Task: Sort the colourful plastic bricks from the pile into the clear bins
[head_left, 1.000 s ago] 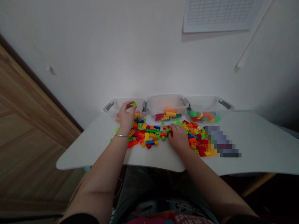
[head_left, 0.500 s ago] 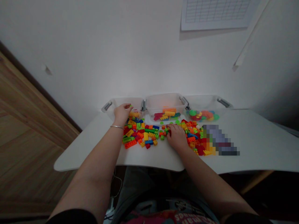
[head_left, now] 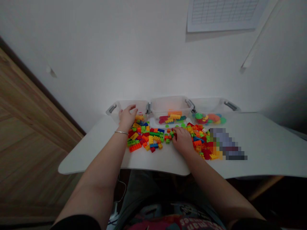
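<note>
Head cam: left grip (head_left: 128,117) now wide open over the clear plastic bin (head_left: 124,107), green brick gone, right grip (head_left: 182,140) curled narrow on the toy bricks (head_left: 153,137), can't tell if holding.

Overall exposure is dim and flat. The brightest zone is a soft, pale patch on the white wall (head_left: 127,86) above the clear plastic bins (head_left: 170,107); the source is probably overhead, though this cannot be confirmed. The paper chart (head_left: 223,14) casts a soft shadow along its lower edge. No hard glare noted. The wall darkens toward the right, and the space under the desk (head_left: 283,198) falls nearly black. Wide-angle distortion bends the wooden door (head_left: 28,153) and the desk edge (head_left: 153,169). The small plastic bricks (head_left: 153,137) look slightly soft, and a pixelated patch (head_left: 226,143) obscures detail at right.
</note>
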A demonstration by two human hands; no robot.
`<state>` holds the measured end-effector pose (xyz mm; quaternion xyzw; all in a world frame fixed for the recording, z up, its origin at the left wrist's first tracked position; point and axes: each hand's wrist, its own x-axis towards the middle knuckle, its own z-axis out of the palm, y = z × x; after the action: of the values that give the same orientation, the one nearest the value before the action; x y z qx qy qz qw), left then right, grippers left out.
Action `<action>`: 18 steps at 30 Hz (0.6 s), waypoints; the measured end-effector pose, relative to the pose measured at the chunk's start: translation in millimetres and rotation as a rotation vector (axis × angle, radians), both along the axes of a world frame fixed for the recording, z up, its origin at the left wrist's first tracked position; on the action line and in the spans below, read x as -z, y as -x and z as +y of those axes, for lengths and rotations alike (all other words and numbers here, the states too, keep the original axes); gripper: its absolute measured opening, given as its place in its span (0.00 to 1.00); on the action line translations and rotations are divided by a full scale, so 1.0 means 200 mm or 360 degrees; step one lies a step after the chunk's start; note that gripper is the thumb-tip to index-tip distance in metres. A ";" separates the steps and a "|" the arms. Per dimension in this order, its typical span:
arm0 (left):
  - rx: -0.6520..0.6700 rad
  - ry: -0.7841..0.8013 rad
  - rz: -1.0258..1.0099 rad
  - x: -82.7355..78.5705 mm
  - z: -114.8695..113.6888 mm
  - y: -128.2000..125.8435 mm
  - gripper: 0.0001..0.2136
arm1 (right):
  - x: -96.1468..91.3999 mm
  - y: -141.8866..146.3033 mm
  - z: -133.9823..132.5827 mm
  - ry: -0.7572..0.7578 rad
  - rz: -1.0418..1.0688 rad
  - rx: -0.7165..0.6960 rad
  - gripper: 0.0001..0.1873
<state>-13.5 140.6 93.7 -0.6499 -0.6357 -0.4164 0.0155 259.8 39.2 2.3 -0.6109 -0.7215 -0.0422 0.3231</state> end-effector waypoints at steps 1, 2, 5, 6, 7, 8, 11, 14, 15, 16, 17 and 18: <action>0.0016 -0.0056 0.0002 0.00 -0.02 -0.02 0.16 | 0.00 0.00 0.00 0.0000 -0.0004 0.0002 0.19; 0.0046 -0.0119 0.0022 0.01 -0.05 -0.06 0.17 | 0.00 0.00 0.00 -0.0002 -0.0007 0.0004 0.19; 0.0142 -0.0294 0.0170 0.04 -0.16 -0.21 0.16 | 0.00 0.00 0.00 -0.0027 -0.0007 0.0001 0.19; 0.0193 -0.0303 0.0226 0.06 -0.21 -0.27 0.15 | 0.00 0.00 0.00 -0.0037 -0.0003 -0.0006 0.19; 0.0286 -0.0265 0.0314 0.08 -0.26 -0.33 0.14 | 0.01 0.00 0.01 -0.0046 0.0005 -0.0012 0.19; 0.0387 -0.0214 0.0416 0.10 -0.31 -0.38 0.12 | 0.01 0.00 0.01 -0.0050 0.0013 -0.0018 0.19; 0.0581 0.0006 0.0705 0.16 -0.44 -0.51 0.09 | 0.02 -0.01 0.02 -0.0037 0.0029 -0.0026 0.20; 0.0617 0.0177 0.0800 0.22 -0.51 -0.58 0.10 | 0.02 -0.02 0.02 -0.0021 0.0017 -0.0022 0.20; 0.0637 0.0207 0.0813 0.24 -0.52 -0.59 0.10 | 0.02 -0.02 0.02 -0.0021 0.0013 -0.0026 0.20; 0.0658 0.0229 0.0823 0.26 -0.52 -0.59 0.10 | 0.02 -0.02 0.02 -0.0024 0.0009 -0.0031 0.19; 0.0672 0.0247 0.0833 0.28 -0.52 -0.59 0.10 | 0.02 -0.02 0.02 -0.0027 0.0007 -0.0037 0.19; 0.0674 0.0260 0.0844 0.29 -0.52 -0.59 0.10 | 0.02 -0.02 0.02 -0.0026 0.0004 -0.0044 0.18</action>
<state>104.7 35.7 35.2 -0.8520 -0.4918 -0.1748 0.0412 263.5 42.4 -0.8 -0.5982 -0.7291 -0.0429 0.3297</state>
